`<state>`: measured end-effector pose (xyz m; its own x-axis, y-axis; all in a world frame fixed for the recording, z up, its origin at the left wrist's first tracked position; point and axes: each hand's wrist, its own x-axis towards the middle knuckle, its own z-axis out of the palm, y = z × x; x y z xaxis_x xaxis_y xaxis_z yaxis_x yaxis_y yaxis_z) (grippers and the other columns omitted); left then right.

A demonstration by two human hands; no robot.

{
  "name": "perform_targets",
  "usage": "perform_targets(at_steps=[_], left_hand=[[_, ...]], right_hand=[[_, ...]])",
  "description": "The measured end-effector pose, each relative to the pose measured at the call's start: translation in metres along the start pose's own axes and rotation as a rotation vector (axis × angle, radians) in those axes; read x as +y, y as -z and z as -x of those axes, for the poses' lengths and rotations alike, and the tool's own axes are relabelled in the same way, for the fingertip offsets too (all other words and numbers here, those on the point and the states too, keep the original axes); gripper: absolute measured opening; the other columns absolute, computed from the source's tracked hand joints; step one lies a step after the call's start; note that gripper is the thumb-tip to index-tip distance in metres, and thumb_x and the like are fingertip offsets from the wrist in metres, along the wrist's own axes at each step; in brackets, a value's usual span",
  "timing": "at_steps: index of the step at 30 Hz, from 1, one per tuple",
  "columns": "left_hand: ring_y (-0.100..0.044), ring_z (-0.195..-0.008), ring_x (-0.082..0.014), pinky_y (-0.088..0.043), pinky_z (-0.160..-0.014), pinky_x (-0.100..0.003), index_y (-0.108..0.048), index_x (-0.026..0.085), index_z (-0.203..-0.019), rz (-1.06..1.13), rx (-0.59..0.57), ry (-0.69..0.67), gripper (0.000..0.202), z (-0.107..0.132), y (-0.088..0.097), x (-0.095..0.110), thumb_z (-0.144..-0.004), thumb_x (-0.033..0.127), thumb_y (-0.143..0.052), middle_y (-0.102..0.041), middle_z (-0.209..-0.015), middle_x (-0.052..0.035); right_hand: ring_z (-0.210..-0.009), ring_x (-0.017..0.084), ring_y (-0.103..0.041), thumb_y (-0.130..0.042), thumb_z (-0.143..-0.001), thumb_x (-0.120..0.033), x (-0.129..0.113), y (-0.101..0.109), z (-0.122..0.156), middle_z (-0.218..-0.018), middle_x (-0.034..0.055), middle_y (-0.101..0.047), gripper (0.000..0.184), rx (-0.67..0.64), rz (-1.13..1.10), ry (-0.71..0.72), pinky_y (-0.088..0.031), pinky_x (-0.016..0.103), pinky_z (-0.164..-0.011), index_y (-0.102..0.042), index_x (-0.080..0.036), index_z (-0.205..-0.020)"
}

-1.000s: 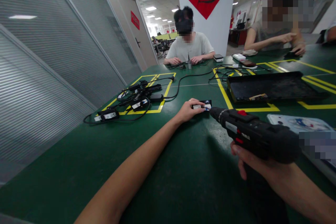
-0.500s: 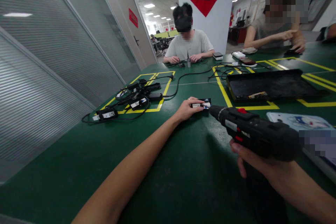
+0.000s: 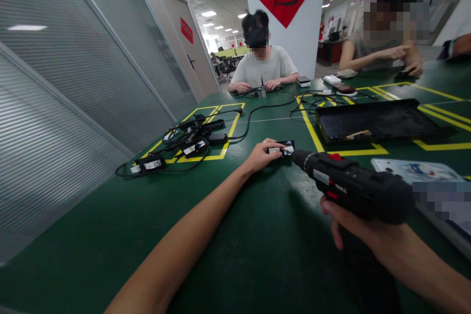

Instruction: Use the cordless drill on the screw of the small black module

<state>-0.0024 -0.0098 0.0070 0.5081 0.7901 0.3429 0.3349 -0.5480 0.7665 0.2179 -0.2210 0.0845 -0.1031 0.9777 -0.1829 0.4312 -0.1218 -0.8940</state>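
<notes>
My right hand (image 3: 353, 218) is wrapped round the grip of a black cordless drill (image 3: 346, 179) with red buttons. The drill's chuck points forward and left, close to a small black-and-white device (image 3: 287, 149) on the green table. Whether the bit touches the device cannot be made out. My left hand (image 3: 262, 154) grips the device from its left side, fingers over the far edge and thumb along the near one. Part of the device is hidden under those fingers.
Several black adapters with cables (image 3: 195, 140) lie in a yellow-taped area at the left. A black tray (image 3: 368, 120) with a small piece in it is at the right. Beside the drill lies a light-blue case (image 3: 415, 169). Two people sit across the table.
The view has shifted slightly. Both hands, the drill and the device keep nearly the same places relative to each other.
</notes>
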Motion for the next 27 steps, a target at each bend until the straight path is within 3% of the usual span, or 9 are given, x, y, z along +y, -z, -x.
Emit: perform_targets(at_steps=[2, 4, 7, 13, 19, 24, 27], left_hand=[[-0.056, -0.100, -0.0197, -0.045, -0.085, -0.032, -0.069, 0.020, -0.105, 0.000, 0.001, -0.002, 0.029, 0.000, -0.001, -0.001, -0.078, 0.025, -0.062, -0.059, -0.107, -0.0063], [-0.056, -0.099, -0.0193, -0.045, -0.085, -0.031, -0.069, 0.020, -0.105, -0.001, 0.007, -0.002, 0.029, 0.000, -0.001, -0.001, -0.077, 0.025, -0.062, -0.059, -0.108, -0.0062], [-0.056, -0.099, -0.0192, -0.045, -0.085, -0.031, -0.069, 0.020, -0.105, -0.005, 0.020, -0.005, 0.029, 0.000, -0.003, -0.002, -0.077, 0.025, -0.063, -0.059, -0.108, -0.0061], [-0.055, -0.101, -0.0193, -0.042, -0.091, -0.032, -0.070, 0.020, -0.104, -0.013, 0.038, -0.019, 0.027, -0.002, -0.003, -0.003, -0.080, 0.028, -0.061, -0.060, -0.106, -0.0066], [-0.055, -0.103, -0.0196, -0.041, -0.093, -0.033, -0.070, 0.020, -0.104, -0.015, 0.041, -0.020, 0.026, -0.001, -0.003, -0.002, -0.081, 0.029, -0.060, -0.061, -0.107, -0.0068], [-0.056, -0.102, -0.0195, -0.042, -0.091, -0.033, -0.070, 0.019, -0.103, -0.013, 0.040, -0.022, 0.026, -0.002, -0.003, -0.003, -0.081, 0.029, -0.061, -0.061, -0.106, -0.0070], [-0.055, -0.102, -0.0197, -0.042, -0.092, -0.033, -0.070, 0.019, -0.103, -0.013, 0.039, -0.023, 0.026, -0.003, -0.003, -0.004, -0.080, 0.028, -0.062, -0.062, -0.106, -0.0071]], right_hand=[[-0.054, 0.017, -0.061, -0.054, -0.081, -0.049, -0.003, -0.002, -0.001, -0.058, 0.0004, -0.063, 0.030, -0.009, -0.093, 0.004, -0.051, 0.032, -0.059, -0.067, -0.022, -0.085], [-0.049, 0.017, -0.061, -0.057, -0.078, -0.048, -0.005, -0.004, -0.004, -0.067, 0.0004, -0.067, 0.038, 0.002, -0.175, 0.009, -0.052, 0.034, -0.057, -0.060, -0.024, -0.108], [-0.043, 0.016, -0.060, -0.060, -0.075, -0.046, -0.006, -0.007, -0.006, -0.079, 0.0016, -0.070, 0.050, 0.025, -0.242, 0.016, -0.051, 0.034, -0.051, -0.051, -0.027, -0.121], [-0.049, 0.020, -0.063, -0.057, -0.077, -0.045, -0.006, -0.005, -0.002, -0.051, -0.0034, -0.060, 0.039, 0.025, -0.151, -0.013, -0.053, 0.036, -0.062, -0.057, -0.024, -0.110], [-0.058, 0.019, -0.063, -0.053, -0.080, -0.050, 0.000, 0.000, -0.002, -0.060, -0.0001, -0.065, 0.030, -0.009, -0.041, 0.006, -0.051, 0.035, -0.066, -0.065, -0.024, -0.092], [-0.059, 0.018, -0.060, -0.052, -0.080, -0.054, 0.005, -0.001, -0.002, -0.057, 0.0014, -0.062, 0.040, 0.002, 0.038, -0.012, -0.048, 0.031, -0.062, -0.062, -0.023, -0.058], [-0.058, 0.017, -0.060, -0.053, -0.081, -0.051, 0.000, -0.002, -0.001, -0.058, 0.0002, -0.062, 0.033, 0.023, -0.003, 0.015, -0.048, 0.031, -0.062, -0.068, -0.023, -0.075]])
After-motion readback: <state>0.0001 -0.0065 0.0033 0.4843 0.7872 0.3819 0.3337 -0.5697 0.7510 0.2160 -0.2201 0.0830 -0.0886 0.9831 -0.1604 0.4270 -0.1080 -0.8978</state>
